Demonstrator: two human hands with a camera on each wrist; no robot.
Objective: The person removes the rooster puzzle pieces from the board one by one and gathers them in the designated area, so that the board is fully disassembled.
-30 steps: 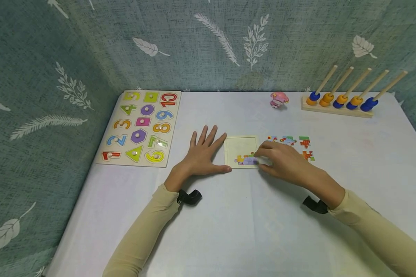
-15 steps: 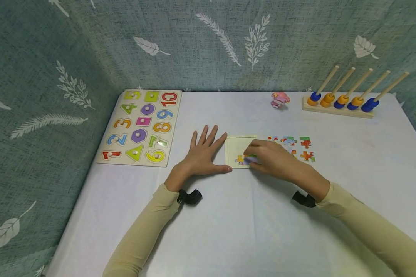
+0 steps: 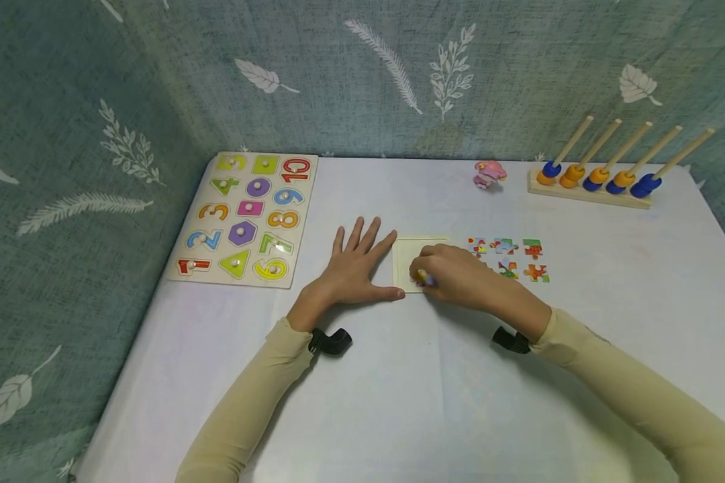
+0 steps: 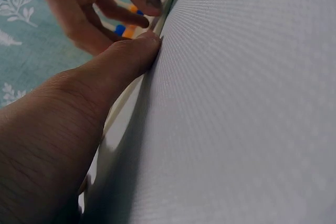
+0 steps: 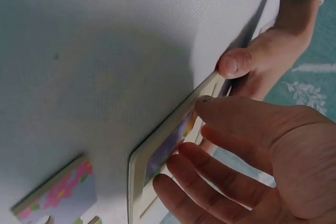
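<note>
My left hand (image 3: 356, 272) lies spread on the white table, its thumb and index finger touching the left side of a small pale puzzle tray (image 3: 404, 251). The fingers of my right hand (image 3: 459, 275) are bent over the tray's lower part, with the thumb and fingertips at a yellow and purple puzzle piece (image 3: 423, 276). In the right wrist view a purple piece (image 5: 167, 148) lies inside the tray's rim, beside the right thumb (image 5: 231, 114). The right hand hides part of the tray in the head view.
Several loose puzzle pieces (image 3: 533, 249) lie in rows right of the tray. A number-and-shape board (image 3: 299, 231) is at the left. At the back stand a pink figurine (image 3: 489, 174) and a wooden peg stacker (image 3: 592, 195) with blue and orange beads.
My right hand has moved left across the tray, from its right edge to the yellow and purple piece. More loose pieces now show behind it. My left hand has stayed in place.
</note>
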